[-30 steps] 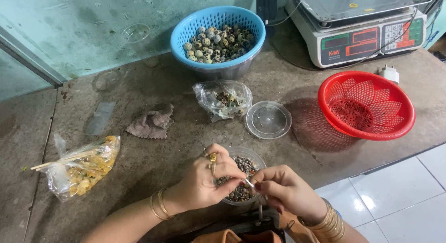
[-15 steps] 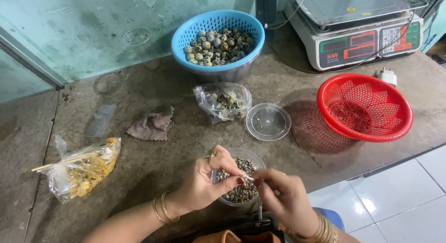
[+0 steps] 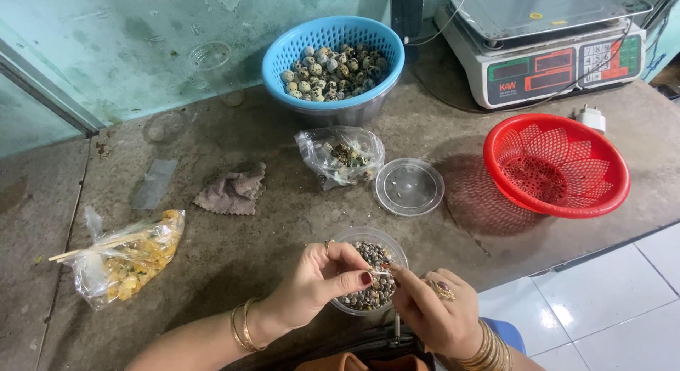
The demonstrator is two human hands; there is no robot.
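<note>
The left hand [image 3: 322, 282] and the right hand [image 3: 432, 311] meet over a small clear tub [image 3: 371, 277] of dark snail-like shells at the near edge of the counter [image 3: 234, 243]. Both are pinched shut at the fingertips on something tiny between them; it looks like a single shell held by the left thumb and forefinger while the right hand works at it with a thin pick, though the piece is too small to be sure of. The step in hand seems to be drawing the meat out of one shell; the move after it would call for a steady left pinch and a small twist of the right fingers. Both wrists are bent inward, palms partly facing each other, bangles on each forearm. From the tub, at 12 o'clock lies a clear round lid [image 3: 409, 187], at 11 o'clock a crumpled plastic bag [image 3: 341, 155] of shells, and further up a blue basket [image 3: 333, 59] of speckled eggs. At 2 o'clock stands a red basket [image 3: 556, 165], beyond it a scale [image 3: 542, 45]. At 10 o'clock is a grey rag [image 3: 232, 191], at 9 o'clock a bag of yellow scraps [image 3: 124, 261].
</note>
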